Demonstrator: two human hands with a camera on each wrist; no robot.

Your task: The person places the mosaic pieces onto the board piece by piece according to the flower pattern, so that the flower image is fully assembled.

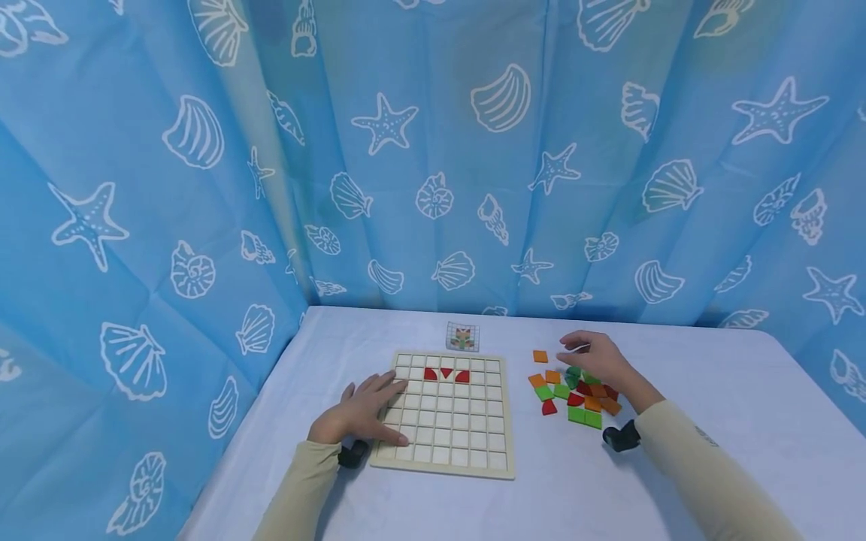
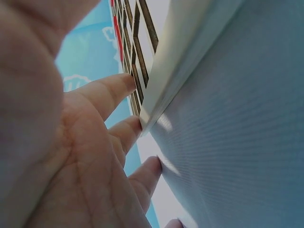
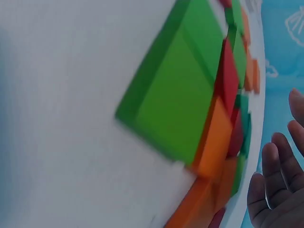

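Note:
A pale gridded board lies on the white table, with red pieces in its second row: two rounded ones on either side of a small triangle. My left hand rests spread on the board's left edge; in the left wrist view two fingertips touch the edge and others reach the cloth. Over the far side of a heap of green, orange and red tiles hovers my right hand, its fingers loosely bent. Nothing shows between them. A lone orange tile lies left of that hand.
Behind the board stands a small card printed with a coloured grid pattern. A blue curtain with white shells and starfish hangs along the table's back and left sides. Black wrist devices sit under both wrists.

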